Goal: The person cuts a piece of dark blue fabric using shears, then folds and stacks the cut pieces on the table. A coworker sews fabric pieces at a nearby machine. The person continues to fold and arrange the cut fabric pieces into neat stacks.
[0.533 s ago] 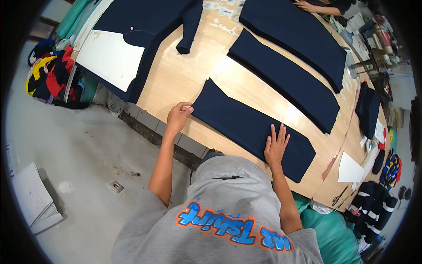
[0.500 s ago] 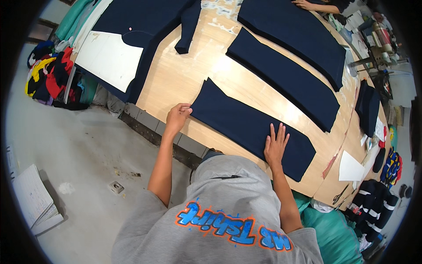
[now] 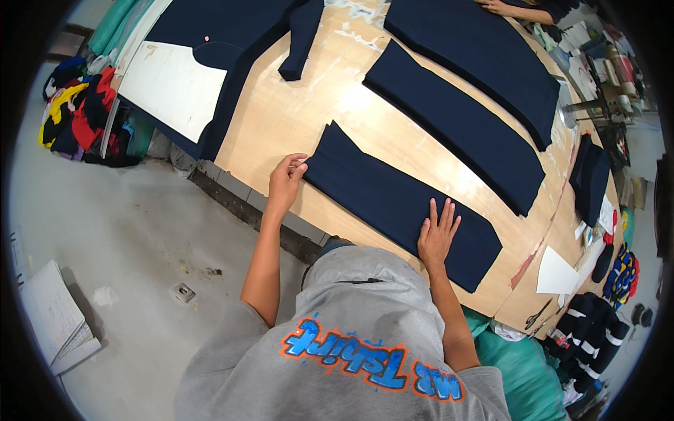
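A long navy fabric stack, cut with a pointed corner at its far left end, lies near the table edge in front of me. At its left corner, my left hand pinches the edge between thumb and fingers. My right hand lies flat on the cloth towards the other end, its fingers stretched out and slightly spread. Another long navy stack lies beyond, roughly parallel, and a wider navy stack sits behind that one.
A white pattern piece rests on dark cloth at the left. Scissors and a white paper piece lie at the right. A co-worker's hand touches the far stack. Colourful cloth is heaped beyond the table's left edge.
Both hands stay at almost the same spots on the near stack. The view has shifted slightly, and the co-worker's hand sits a little nearer the top edge.
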`<control>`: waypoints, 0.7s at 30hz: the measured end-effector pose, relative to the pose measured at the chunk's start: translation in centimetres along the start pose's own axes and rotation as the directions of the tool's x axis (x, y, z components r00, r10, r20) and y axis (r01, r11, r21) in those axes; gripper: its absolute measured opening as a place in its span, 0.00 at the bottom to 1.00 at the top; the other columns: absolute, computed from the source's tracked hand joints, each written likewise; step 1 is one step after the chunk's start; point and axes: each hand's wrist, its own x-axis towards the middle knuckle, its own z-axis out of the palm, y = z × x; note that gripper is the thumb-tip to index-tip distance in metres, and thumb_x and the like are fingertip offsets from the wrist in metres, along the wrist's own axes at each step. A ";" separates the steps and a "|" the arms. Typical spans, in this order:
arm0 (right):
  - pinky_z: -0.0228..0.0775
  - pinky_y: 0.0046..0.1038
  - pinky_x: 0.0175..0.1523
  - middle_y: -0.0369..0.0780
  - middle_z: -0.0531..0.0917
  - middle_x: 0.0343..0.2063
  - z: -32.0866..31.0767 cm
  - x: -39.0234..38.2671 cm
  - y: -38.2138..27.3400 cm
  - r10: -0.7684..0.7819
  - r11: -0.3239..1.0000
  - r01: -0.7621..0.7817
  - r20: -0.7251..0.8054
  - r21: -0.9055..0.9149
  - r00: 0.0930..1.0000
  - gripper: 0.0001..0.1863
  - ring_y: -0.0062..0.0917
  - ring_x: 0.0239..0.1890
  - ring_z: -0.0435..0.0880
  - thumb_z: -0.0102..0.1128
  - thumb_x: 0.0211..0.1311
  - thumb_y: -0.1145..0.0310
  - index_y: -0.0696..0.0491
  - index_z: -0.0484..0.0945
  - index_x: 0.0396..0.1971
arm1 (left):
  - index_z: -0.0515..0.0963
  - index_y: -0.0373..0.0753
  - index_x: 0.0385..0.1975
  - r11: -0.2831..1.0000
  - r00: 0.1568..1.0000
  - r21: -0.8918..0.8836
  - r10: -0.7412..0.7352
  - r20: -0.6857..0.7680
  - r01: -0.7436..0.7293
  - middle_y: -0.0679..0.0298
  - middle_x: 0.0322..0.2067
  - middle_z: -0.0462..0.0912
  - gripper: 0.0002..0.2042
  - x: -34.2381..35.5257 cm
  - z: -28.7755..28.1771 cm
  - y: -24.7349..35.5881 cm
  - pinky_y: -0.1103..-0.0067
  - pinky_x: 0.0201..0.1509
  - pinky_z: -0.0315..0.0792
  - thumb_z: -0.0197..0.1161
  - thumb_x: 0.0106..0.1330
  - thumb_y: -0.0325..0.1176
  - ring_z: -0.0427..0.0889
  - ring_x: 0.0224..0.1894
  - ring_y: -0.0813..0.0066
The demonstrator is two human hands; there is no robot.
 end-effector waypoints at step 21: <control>0.33 0.55 0.86 0.49 0.56 0.83 0.3 0.3 0.1 -0.011 1.000 0.012 -0.058 0.016 0.998 0.31 0.43 0.86 0.49 0.47 0.80 0.64 0.44 0.65 0.81 | 0.71 0.47 0.69 0.977 0.923 -0.060 -0.171 0.345 0.204 0.45 0.66 0.77 0.23 3.8 0.8 1.1 0.65 0.73 0.68 0.66 0.75 0.29 0.78 0.67 0.56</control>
